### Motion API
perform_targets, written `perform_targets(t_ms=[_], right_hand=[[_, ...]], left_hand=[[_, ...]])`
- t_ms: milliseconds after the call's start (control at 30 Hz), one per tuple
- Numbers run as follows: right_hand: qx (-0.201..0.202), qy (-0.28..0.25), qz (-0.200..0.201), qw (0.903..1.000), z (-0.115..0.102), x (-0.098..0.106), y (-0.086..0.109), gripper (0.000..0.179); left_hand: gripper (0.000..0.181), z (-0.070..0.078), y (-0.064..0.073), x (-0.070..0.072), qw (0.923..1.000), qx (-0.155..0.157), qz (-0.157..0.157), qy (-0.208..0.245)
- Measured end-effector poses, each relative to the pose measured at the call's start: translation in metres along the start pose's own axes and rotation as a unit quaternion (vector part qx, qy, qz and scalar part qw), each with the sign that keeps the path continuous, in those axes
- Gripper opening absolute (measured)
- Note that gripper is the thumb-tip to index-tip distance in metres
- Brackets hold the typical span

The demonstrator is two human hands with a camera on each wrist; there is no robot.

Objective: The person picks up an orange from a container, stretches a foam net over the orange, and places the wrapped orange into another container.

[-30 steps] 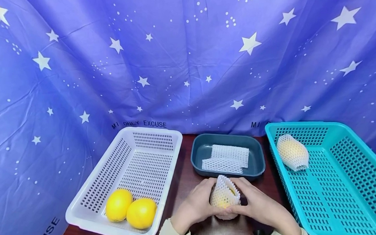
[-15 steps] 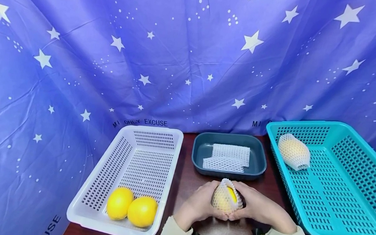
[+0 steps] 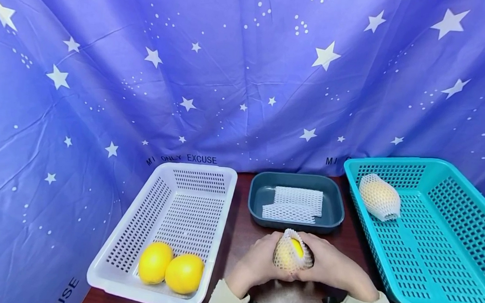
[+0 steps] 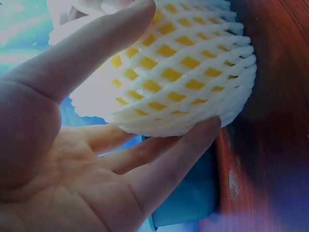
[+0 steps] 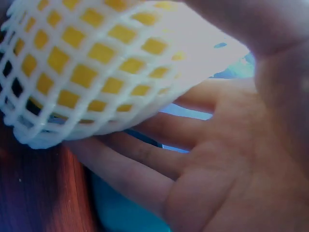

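Note:
Between my two hands, in the head view, is a round yellow fruit in a white foam net sleeve [image 3: 286,257]. A patch of bare yellow peel [image 3: 297,248] shows through the sleeve's opening at the top. My left hand [image 3: 259,260] holds it from the left, thumb over the net and fingers curved under it, as the left wrist view shows. From the right, my right hand [image 3: 332,265] grips the other side; its fingers [image 5: 130,164] lie beneath the netting. Both thumbs come close together at the near side. The fruit's underside is hidden in the head view.
At left, a white basket [image 3: 221,215] holds two bare yellow fruits [image 3: 169,268]. Flat foam net sleeves [image 3: 295,204] lie in a dark tray [image 3: 261,183] behind my hands. A teal basket [image 3: 425,258] at right holds one netted fruit [image 3: 378,197]. A starry curtain [image 3: 231,75] hangs behind.
My hands have shifted their grip around the netted fruit, thumbs moving lower on the near side. The sleeve's opening has widened and shows more yellow peel.

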State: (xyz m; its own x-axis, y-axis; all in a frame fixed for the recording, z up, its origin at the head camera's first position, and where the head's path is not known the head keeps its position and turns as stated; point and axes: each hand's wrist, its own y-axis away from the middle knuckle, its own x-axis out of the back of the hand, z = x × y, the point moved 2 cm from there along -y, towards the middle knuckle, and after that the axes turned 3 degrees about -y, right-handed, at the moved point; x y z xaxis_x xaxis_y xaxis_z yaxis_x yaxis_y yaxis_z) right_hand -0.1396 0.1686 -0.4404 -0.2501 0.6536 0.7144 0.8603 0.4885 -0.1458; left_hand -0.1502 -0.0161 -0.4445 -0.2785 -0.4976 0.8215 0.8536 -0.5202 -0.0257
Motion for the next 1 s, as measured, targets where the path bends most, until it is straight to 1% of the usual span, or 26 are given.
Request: perform_targets(t_ms=[133,267,467,533,567,633,700,800,833,867,1000], right_hand=[[-0.004,0.000,0.019,0.9998,-0.002,0.002,0.000,0.075],[-0.010,-0.004,0.042,0.9991,-0.008,0.006,0.002,0.075],[-0.027,-0.004,0.082,0.9963,-0.016,0.014,0.004,0.074],[-0.034,-0.016,0.089,0.9953,-0.017,0.017,0.004,0.073],[-0.039,-0.026,0.092,0.9947,-0.018,0.018,0.005,0.073],[-0.046,-0.053,0.097,0.9928,-0.019,0.021,0.005,0.071],[-0.054,-0.082,0.103,0.9898,-0.021,0.024,0.006,0.068],[-0.056,-0.099,0.120,0.9861,-0.023,0.027,0.007,0.064],[-0.055,-0.103,0.125,0.9853,-0.023,0.027,0.007,0.062],[-0.056,-0.105,0.128,0.9846,-0.024,0.028,0.007,0.061],[-0.059,-0.109,0.136,0.9829,-0.025,0.028,0.006,0.059]], left_hand=[[0.076,-0.001,-0.001,0.001,0.9999,0.005,0.016,0.003],[0.074,0.000,-0.001,0.004,0.9990,0.005,0.037,0.023],[0.074,0.002,0.000,0.013,0.9953,0.001,0.071,0.066],[0.074,0.003,0.001,0.017,0.9930,-0.007,0.082,0.085],[0.073,0.003,0.002,0.018,0.9913,-0.010,0.087,0.099],[0.072,0.003,0.003,0.020,0.9848,-0.017,0.089,0.148],[0.069,0.004,0.003,0.022,0.9765,-0.025,0.087,0.195],[0.068,0.004,0.003,0.024,0.9631,-0.031,0.080,0.255],[0.068,0.004,0.003,0.025,0.9618,-0.034,0.081,0.259],[0.068,0.004,0.003,0.025,0.9623,-0.037,0.084,0.256],[0.072,0.005,0.003,0.026,0.9667,-0.051,0.102,0.229]])
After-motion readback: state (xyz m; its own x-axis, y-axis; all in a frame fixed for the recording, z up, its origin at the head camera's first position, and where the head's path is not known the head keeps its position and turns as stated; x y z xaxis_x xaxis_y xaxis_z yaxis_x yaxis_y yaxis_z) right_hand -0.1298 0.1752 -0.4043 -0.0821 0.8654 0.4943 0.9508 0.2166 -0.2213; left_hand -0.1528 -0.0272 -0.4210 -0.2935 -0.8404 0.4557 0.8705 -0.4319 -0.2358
